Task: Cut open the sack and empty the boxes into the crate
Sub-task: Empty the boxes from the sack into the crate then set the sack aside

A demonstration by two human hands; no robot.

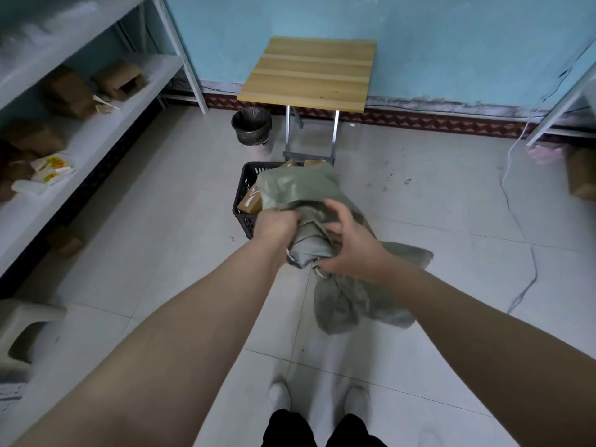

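A grey-green woven sack (300, 191) hangs bunched over a black plastic crate (242, 185) on the floor. Its far end droops into the crate and its near end trails on the tiles. Brown cardboard boxes (250, 201) lie in the crate, partly hidden under the sack. My left hand (276, 225) is clenched on the sack's middle. My right hand (350, 243) grips the gathered fabric just beside it, fingers curled around the cloth. No cutting tool is in view.
A small wooden folding table (309, 72) stands behind the crate, with a lined waste bin (252, 125) to its left. White shelving (96, 124) with cardboard boxes runs along the left. A white cable (516, 201) trails on the right floor. My feet are at the bottom.
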